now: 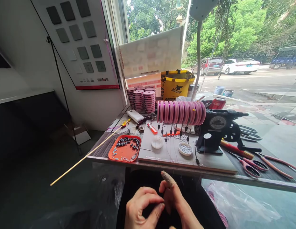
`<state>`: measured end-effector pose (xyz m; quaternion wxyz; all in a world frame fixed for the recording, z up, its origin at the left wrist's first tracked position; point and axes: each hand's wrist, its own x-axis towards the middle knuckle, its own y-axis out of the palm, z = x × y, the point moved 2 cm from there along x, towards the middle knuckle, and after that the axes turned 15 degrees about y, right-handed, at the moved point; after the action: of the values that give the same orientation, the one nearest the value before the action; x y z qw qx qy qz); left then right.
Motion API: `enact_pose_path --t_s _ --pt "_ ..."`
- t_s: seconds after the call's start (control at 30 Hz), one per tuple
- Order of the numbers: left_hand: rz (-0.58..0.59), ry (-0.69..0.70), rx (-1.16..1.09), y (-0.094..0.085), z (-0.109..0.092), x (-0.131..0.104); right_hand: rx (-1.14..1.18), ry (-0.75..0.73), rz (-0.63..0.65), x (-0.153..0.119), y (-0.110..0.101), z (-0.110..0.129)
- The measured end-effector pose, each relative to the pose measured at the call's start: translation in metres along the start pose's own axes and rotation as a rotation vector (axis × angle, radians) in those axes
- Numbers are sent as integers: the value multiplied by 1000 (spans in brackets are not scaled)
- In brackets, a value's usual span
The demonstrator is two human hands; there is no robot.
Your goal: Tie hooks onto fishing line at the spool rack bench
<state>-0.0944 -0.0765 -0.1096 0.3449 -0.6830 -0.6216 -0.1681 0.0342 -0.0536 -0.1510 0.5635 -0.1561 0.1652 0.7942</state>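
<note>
My left hand (143, 206) is low in front of the table, thumb and forefinger pinched together; whatever lies between them is too small to make out. Close beside it on the right is my right hand (178, 200), its wrapped forefinger pointing up and the other fingers curled in. Both hands hover over my dark lap. Above them, a row of pink line spools (181, 113) sits on a black hand-crank winder (216, 127). Thin lines with small black pieces (165, 140) hang from the spools over a white board (148, 154).
An orange tray (111, 156) holds small black and silver parts, with a thin stick (83, 159) jutting past the table edge. A white dish (185, 149) contains small beads. Scissors (251, 168) and pliers (278, 165) lie right. Stacked pink spools (150, 101) and a yellow bag (175, 86) stand behind.
</note>
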Motion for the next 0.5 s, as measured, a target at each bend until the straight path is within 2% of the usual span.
enact_pose_path --t_s 0.13,0.2,0.37,0.5 --pt "-2 158 135 -1 -1 5 204 62 9 3 6 -6" --pt "26 190 182 -3 0 8 271 62 3 3 9 -8" --pt "121 229 222 -6 5 10 252 98 32 2 11 -6" --pt "106 316 319 -1 5 9 224 119 45 0 10 -5"
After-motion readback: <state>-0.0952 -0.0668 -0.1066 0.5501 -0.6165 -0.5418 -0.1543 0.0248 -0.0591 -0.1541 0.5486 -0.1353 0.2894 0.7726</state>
